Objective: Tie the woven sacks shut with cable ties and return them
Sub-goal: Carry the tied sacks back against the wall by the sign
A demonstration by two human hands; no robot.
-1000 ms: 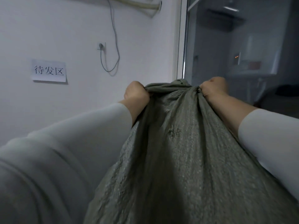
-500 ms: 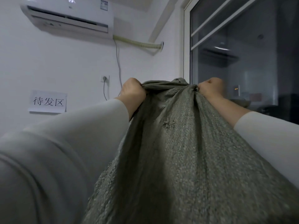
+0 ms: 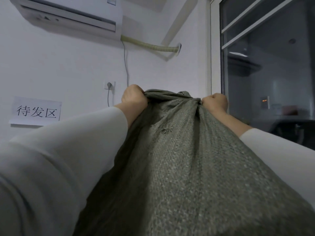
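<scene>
Both fisted, left hand point(image 3: 133, 99), right hand point(image 3: 215, 103), gripping sack point(image 3: 179, 150)

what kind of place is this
Probably an indoor dispatch or staging room for packed goods: a paper sign reads 待发区, roughly "awaiting dispatch area", an air conditioner is mounted high on the same wall, and a grey-green woven sack fills the foreground.

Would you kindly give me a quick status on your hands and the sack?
Left hand and right hand grip woven sack top. No cable tie visible. Nothing obstructing.
</scene>
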